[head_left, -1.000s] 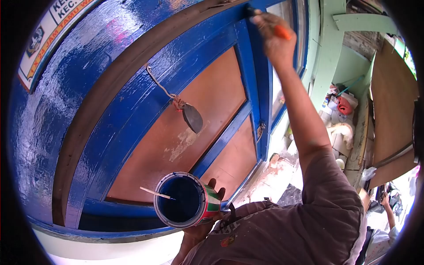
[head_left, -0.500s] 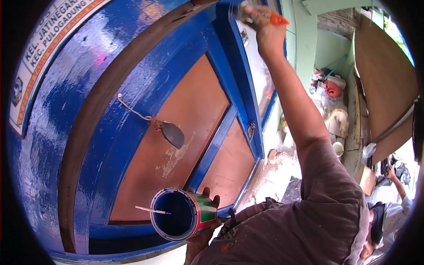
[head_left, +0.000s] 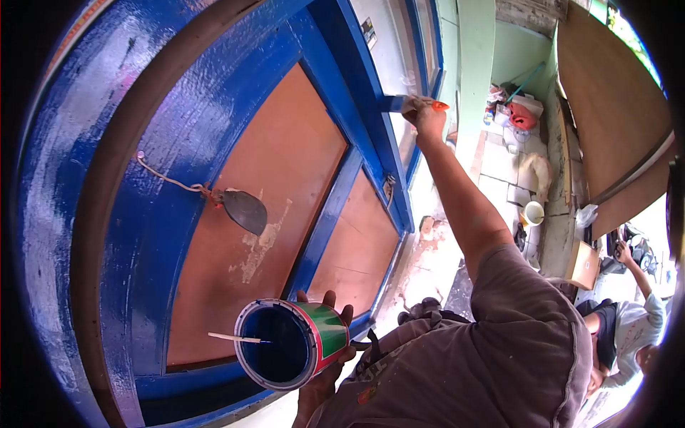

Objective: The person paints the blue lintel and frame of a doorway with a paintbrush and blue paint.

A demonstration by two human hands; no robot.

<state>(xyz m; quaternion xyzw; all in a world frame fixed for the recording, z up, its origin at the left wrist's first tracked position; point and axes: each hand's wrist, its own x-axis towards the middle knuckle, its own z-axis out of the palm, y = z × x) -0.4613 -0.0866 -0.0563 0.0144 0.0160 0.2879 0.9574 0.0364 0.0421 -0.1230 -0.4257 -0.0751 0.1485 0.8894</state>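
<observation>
My right hand [head_left: 427, 120] is closed on a paintbrush with an orange handle [head_left: 440, 106]. The brush's blue-coated bristles are at the edge of the blue door frame [head_left: 382, 121]. Lower down, my left hand [head_left: 322, 385] wraps round a paint can [head_left: 332, 329] with a green and red label. The can is tilted, its mouth facing me. Dark blue paint coats its inside, and a thin pale stick [head_left: 232, 337] leans out over the rim. Behind the can are the door's brown panels [head_left: 264, 185], where a dark oval flap [head_left: 245, 211] hangs from a white cord.
A curved brown strip [head_left: 96, 178] crosses the glossy blue surface at left. To the right, a tiled floor holds a white bucket [head_left: 532, 213], a pale furry shape [head_left: 539, 175] and a red item [head_left: 521, 116]. Another person [head_left: 631, 324] is at the lower right, near a cardboard box [head_left: 584, 264].
My right hand has brought the brush down from the top of the view to the frame edge. The can stays in my left hand, and the whole view has shifted slightly.
</observation>
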